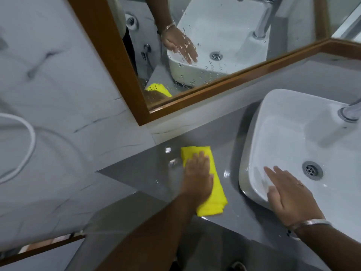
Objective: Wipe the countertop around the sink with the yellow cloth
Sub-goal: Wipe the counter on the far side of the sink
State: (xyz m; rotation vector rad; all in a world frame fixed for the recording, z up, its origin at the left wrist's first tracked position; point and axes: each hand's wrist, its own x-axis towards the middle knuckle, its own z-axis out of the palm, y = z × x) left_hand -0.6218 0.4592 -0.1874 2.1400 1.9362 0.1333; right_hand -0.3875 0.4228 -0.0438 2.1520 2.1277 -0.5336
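A folded yellow cloth (215, 194) lies on the wet grey countertop (148, 173), left of the white vessel sink (252, 153). My left hand (198, 177) presses flat on the cloth's upper half, palm down, covering its middle. My right hand (289, 194) rests with fingers spread on the sink's front-left rim, reaching into the basin and holding nothing. A silver bangle sits on that wrist. The sink drain (312, 170) lies just right of my fingers.
A wood-framed mirror (195, 98) stands along the back wall, speckled with droplets. A chrome tap (349, 112) rises at the sink's right. A white hose (29, 145) hangs at the left on the marble wall. The counter's front edge runs diagonally below the cloth.
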